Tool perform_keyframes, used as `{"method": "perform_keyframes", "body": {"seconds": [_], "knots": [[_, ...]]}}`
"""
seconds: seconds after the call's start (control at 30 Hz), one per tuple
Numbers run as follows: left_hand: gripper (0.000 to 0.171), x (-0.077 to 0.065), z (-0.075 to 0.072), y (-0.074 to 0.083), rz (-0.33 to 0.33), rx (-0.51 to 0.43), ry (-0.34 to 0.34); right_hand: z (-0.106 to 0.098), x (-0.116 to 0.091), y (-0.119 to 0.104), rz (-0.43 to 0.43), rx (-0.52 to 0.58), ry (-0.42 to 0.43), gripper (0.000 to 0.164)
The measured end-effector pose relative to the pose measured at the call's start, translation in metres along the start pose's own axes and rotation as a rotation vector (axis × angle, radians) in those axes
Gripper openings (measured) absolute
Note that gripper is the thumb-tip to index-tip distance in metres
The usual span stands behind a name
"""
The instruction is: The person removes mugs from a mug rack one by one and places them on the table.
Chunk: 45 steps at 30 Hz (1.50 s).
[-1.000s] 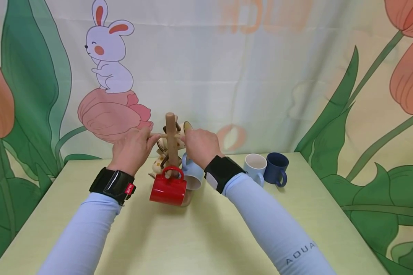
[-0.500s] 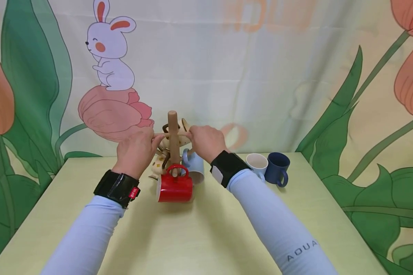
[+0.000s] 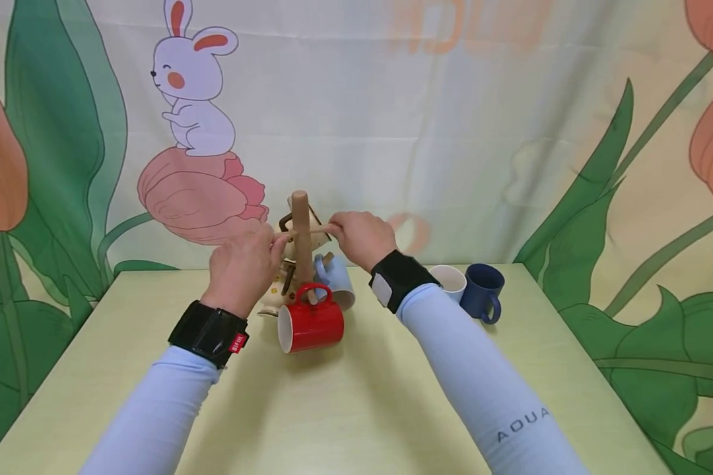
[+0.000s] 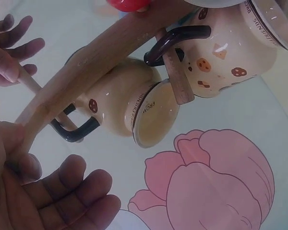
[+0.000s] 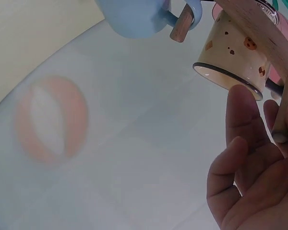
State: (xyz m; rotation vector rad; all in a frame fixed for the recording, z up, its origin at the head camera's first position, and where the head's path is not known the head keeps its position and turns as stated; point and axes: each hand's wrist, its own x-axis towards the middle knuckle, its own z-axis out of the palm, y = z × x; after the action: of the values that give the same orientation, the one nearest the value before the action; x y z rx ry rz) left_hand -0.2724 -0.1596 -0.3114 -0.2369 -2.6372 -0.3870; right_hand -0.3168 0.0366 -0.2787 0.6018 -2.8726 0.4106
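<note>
Head view shows my left hand (image 3: 240, 270) and right hand (image 3: 364, 239) pinching opposite ends of the top peg (image 3: 321, 229) between thumb and fingers. The wooden mug tree (image 3: 302, 257) stands near the far edge of the desk (image 3: 386, 412), just left of that edge's middle; its base is hidden, so I cannot tell whether it rests down. Its long axis runs nearly upright, top leaning slightly toward the left edge, and the top peg lies roughly along the far edge. To steady or turn it well, I should move both hands evenly and gently, since the red mug (image 3: 315, 326), mouth toward the left edge, could swing or slip.
</note>
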Motion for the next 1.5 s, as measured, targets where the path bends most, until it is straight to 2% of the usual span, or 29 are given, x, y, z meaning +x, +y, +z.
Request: {"method": "perform_keyframes", "body": {"seconds": [0.13, 0.43, 0.7, 0.83, 1.1, 1.3, 1.4, 1.5], "knots": [[0.035, -0.002, -0.001, 0.005, 0.007, 0.013, -0.01, -0.003, 0.002, 0.003, 0.014, 0.027, -0.025, 0.028], [0.039, -0.006, 0.001, 0.017, 0.038, 0.038, 0.04, -0.01, 0.005, 0.008, 0.032, 0.063, -0.076, 0.033], [0.034, -0.008, 0.003, 0.032, 0.078, 0.073, 0.055, -0.01, 0.005, 0.016, 0.085, 0.091, -0.086, 0.038], [0.034, -0.009, 0.002, 0.035, 0.085, 0.073, 0.065, -0.01, 0.005, 0.018, 0.1, 0.097, -0.082, 0.04], [0.034, -0.011, 0.002, 0.027, 0.087, 0.076, 0.05, -0.006, 0.004, 0.012, 0.107, 0.059, -0.042, 0.041], [0.034, -0.012, -0.001, 0.018, 0.101, 0.095, 0.027, 0.001, 0.003, 0.005, 0.093, -0.043, 0.017, 0.045], [0.033, -0.013, -0.002, 0.008, 0.103, 0.112, 0.014, 0.004, 0.002, 0.003, 0.086, -0.104, 0.032, 0.044], [0.028, -0.014, -0.002, -0.008, 0.086, 0.111, 0.002, 0.005, -0.002, 0.001, 0.09, -0.154, 0.06, 0.039]]}}
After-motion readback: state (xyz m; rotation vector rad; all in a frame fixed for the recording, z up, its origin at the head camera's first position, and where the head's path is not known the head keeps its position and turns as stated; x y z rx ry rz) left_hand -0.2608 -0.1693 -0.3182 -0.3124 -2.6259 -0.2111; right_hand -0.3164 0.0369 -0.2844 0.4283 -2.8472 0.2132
